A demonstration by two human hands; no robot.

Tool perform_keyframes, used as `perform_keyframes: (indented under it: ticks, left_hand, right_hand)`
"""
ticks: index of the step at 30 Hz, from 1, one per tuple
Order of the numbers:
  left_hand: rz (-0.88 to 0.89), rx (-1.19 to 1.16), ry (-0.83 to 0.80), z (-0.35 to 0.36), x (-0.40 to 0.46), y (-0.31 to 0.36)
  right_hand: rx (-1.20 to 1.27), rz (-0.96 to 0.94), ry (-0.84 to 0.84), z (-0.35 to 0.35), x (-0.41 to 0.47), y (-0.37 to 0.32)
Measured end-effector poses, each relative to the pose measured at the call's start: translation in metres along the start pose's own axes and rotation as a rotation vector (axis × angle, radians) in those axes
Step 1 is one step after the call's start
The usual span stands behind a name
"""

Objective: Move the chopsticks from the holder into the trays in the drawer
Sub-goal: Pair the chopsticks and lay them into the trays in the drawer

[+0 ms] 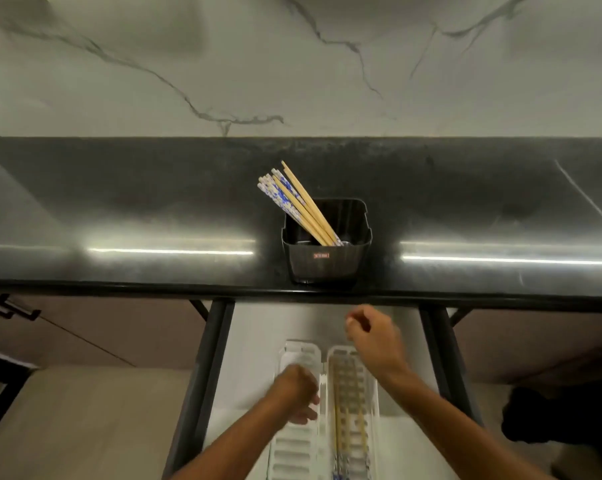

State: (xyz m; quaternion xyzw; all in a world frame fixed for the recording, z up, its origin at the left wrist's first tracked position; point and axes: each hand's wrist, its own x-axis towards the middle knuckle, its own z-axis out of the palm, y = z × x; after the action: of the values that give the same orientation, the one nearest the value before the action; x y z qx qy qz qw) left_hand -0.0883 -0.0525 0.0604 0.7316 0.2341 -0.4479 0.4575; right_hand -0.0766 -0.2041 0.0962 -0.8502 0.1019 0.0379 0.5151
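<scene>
A black plastic holder (327,265) stands at the front edge of the dark counter. Several chopsticks (294,202), some plain wood and some blue-and-white patterned, lean out of it to the upper left. Below, an open drawer (254,327) holds two white slotted trays side by side. The left tray (294,448) looks bare. The right tray (370,403) has a few chopsticks (339,424) lying lengthwise in it. My left hand (297,393) hovers blurred over the left tray, fingers curled, nothing seen in it. My right hand (374,337) is raised over the right tray's far end, fingers loosely curled and empty.
The dark counter (154,209) runs across the view under a marble wall (292,64). Black drawer rails (206,368) flank the drawer. A cabinet handle (12,308) shows at lower left, and a dark shape (562,417) lies at lower right.
</scene>
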Motion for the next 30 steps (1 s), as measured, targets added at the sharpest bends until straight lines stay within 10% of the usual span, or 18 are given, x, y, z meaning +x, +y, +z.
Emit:
perform_keyframes:
  ticks: [5,11,30]
  left_hand:
    - [0.332,-0.097,0.334,-0.065,-0.009,0.049]
    - [0.602,-0.368,0.357,-0.102,-0.021,0.099]
    - [0.633,-0.325,0.347,-0.11,-0.01,0.108]
  right_hand:
    - [-0.074,-0.426,0.157,-0.01,0.054,-0.094]
    - [-0.389,-0.393,0.137,0.011,0.117,-0.144]
    - [-0.774,-0.271,0.102,0.032,0.149,-0.138]
